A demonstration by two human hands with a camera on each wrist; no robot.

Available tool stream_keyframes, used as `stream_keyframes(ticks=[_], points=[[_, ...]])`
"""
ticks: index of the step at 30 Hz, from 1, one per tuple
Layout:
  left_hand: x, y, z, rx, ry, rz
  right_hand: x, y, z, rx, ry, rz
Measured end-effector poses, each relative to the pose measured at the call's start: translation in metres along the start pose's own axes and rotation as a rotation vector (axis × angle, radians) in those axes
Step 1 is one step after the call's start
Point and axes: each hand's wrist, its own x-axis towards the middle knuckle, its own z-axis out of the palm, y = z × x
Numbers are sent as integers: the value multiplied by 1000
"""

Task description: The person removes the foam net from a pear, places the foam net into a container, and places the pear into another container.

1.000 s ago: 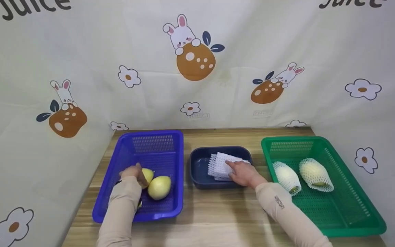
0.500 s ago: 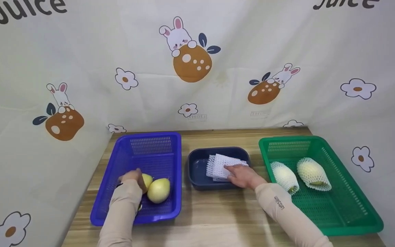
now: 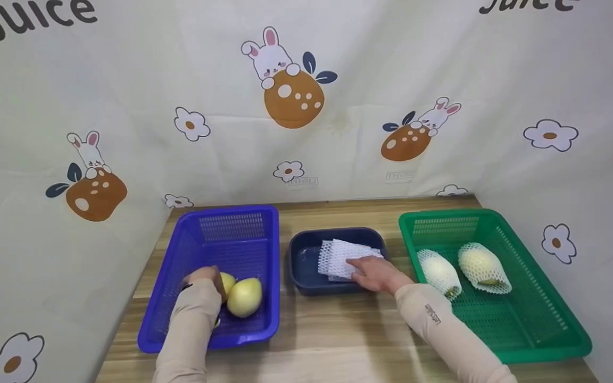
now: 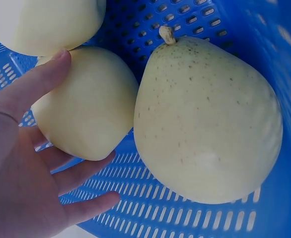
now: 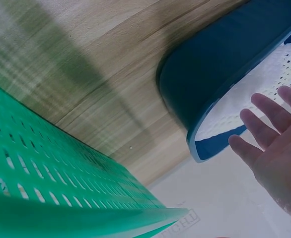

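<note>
In the blue basket (image 3: 276, 255) at the left, my left hand (image 3: 203, 277) is at a pale yellow pear (image 4: 88, 106). Its thumb lies on the pear's upper side, and the fingers reach round underneath. A large speckled pear (image 4: 210, 124) with a stalk lies beside it, and part of another pear (image 4: 46, 25) shows at the upper left of the left wrist view. My right hand (image 3: 378, 272) rests on white foam net sleeves (image 3: 338, 254) in the dark blue bin (image 3: 314, 289), its fingers loosely extended. The left forearm hides part of the blue basket from the head view.
A green basket (image 3: 543, 355) stands at the right with two pears in foam nets: one pear (image 3: 439, 274) by its left wall, the other pear (image 3: 483, 267) beside it. The right forearm crosses its near left corner. A printed curtain (image 3: 338, 149) encloses the wooden table (image 3: 333, 330).
My left hand has shifted slightly down toward the pear, its fingers closing in around it. The right hand stays on the foam net sleeves. The head view has shifted slightly.
</note>
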Motion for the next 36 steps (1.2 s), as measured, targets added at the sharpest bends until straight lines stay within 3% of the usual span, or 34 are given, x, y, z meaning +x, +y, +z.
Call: stream_keyframes(ticks=[10,15,21,31,36], points=[[5,1,-4,-2,-7,22,2,0,0,6,-22,36],[13,3,-6,-26,29,8,1,3,-5,-6,65,20],[18,11,-13,-49,161,60,-2,8,-22,-36,265,-19],[3,36,-40,-102,481,188,-16,16,-54,-3,490,95],[-3,46,-43,-116,578,248,-28,27,-69,16,581,130]])
